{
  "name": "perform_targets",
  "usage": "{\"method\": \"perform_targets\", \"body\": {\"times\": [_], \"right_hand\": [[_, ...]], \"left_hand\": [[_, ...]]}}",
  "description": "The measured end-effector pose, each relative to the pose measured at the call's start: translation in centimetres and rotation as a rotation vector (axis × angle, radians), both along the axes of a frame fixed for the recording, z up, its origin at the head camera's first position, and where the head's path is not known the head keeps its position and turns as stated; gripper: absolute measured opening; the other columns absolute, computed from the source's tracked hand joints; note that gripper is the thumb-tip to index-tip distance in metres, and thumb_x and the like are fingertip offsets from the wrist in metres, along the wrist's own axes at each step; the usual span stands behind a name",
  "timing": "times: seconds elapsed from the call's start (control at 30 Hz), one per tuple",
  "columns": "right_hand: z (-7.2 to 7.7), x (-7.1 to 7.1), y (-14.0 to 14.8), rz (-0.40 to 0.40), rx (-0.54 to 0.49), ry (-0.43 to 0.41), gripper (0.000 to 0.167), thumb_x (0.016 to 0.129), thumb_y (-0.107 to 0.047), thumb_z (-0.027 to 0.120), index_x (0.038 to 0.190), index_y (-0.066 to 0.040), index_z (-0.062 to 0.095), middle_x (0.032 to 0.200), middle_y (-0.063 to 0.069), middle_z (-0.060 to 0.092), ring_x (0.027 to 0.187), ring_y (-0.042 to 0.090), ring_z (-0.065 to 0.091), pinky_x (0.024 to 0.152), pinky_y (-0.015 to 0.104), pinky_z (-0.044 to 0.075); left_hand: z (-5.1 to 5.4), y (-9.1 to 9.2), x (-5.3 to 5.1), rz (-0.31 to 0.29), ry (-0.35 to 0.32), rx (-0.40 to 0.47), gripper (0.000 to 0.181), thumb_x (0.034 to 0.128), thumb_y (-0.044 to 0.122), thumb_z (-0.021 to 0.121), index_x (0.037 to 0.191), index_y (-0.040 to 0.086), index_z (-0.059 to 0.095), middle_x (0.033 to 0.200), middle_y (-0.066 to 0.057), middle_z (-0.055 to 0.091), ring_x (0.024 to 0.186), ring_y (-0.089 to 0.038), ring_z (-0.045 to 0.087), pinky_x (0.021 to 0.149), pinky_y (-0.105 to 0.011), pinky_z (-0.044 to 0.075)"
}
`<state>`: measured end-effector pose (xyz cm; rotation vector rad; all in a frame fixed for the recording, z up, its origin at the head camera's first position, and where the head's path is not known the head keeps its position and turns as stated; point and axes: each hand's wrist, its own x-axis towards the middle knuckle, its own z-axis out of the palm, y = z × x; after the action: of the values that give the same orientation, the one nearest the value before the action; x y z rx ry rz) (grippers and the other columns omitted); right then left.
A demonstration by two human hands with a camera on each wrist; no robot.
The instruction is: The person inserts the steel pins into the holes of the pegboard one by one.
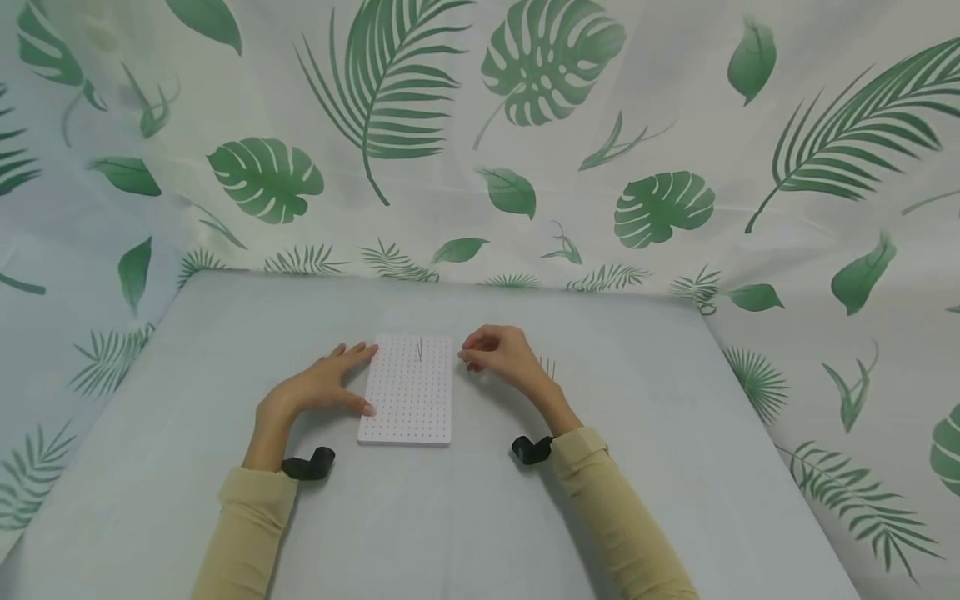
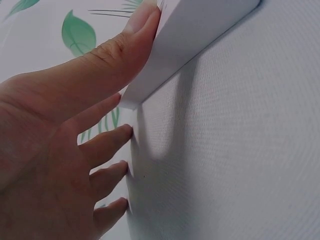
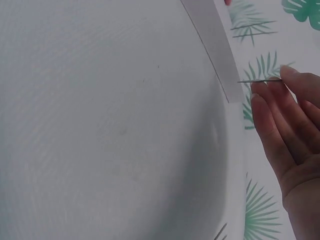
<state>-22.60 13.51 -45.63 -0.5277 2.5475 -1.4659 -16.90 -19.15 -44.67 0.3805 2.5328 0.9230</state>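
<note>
A white board (image 1: 408, 400) with rows of small holes lies on the table. Thin metal needles (image 1: 420, 350) stand upright near its far end. My left hand (image 1: 318, 387) is spread at the board's left side, its thumb (image 2: 142, 25) and index finger touching the edge. Just off the board's far right corner, my right hand (image 1: 498, 354) pinches one thin needle (image 3: 260, 80) between thumb and fingertips. In the right wrist view that needle points toward the board's side (image 3: 220, 55), and the two look close together.
More needles (image 1: 549, 367) stand upright behind my right wrist, partly hidden; what holds them cannot be seen. A pale cloth covers the table (image 1: 637, 400). Leaf-patterned curtains (image 1: 450, 167) hang along the back and sides. Each wrist bears a black camera (image 1: 532, 450).
</note>
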Motion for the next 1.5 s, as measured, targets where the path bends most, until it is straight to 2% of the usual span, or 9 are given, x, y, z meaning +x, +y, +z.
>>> {"method": "perform_targets", "body": {"times": [0.17,0.6,0.87,1.23,1.5], "right_hand": [[0.2,0.1,-0.6,-0.002,0.025,0.006,0.013,0.089,-0.014,0.080,0.097,-0.005,0.075,0.085,0.007,0.078,0.069,0.018,0.075,0.067,0.032,0.061],[0.5,0.1,-2.2,0.006,-0.003,0.008,0.013,0.089,-0.013,0.080,0.097,-0.005,0.075,0.088,0.008,0.077,0.069,0.016,0.074,0.067,0.035,0.062],[0.5,-0.1,-3.3,0.041,-0.018,0.032,0.011,0.090,-0.012,0.078,0.098,-0.005,0.075,0.089,0.009,0.078,0.070,0.015,0.075,0.065,0.025,0.059],[0.3,-0.3,-4.3,0.066,-0.048,0.042,0.009,0.091,-0.009,0.076,0.098,-0.003,0.074,0.089,0.009,0.078,0.075,0.014,0.076,0.070,0.028,0.063],[0.4,-0.4,-4.7,0.084,-0.130,0.064,0.008,0.091,-0.004,0.075,0.098,-0.002,0.073,0.093,0.015,0.078,0.086,0.025,0.077,0.073,0.032,0.065]], "left_hand": [[0.0,0.0,0.0,-0.004,0.009,0.005,0.106,0.0790,0.034,0.088,0.162,0.008,0.028,0.170,-0.024,0.017,0.156,-0.052,0.003,0.121,-0.075,0.007],[0.0,0.0,0.1,0.007,0.003,-0.003,0.106,0.0787,0.034,0.088,0.163,0.009,0.028,0.170,-0.022,0.017,0.156,-0.051,0.002,0.120,-0.076,0.006],[-0.3,-0.4,0.2,0.017,0.003,-0.005,0.107,0.0786,0.036,0.088,0.163,0.010,0.028,0.170,-0.022,0.016,0.157,-0.050,0.002,0.122,-0.073,0.003],[-0.4,-0.5,0.2,0.011,0.004,-0.007,0.106,0.0793,0.036,0.088,0.163,0.009,0.028,0.170,-0.023,0.016,0.156,-0.051,0.002,0.121,-0.074,0.004],[-0.2,-0.2,-0.1,0.004,0.004,-0.013,0.105,0.0797,0.038,0.087,0.163,0.011,0.028,0.171,-0.021,0.017,0.156,-0.051,0.003,0.120,-0.076,0.008]]}}
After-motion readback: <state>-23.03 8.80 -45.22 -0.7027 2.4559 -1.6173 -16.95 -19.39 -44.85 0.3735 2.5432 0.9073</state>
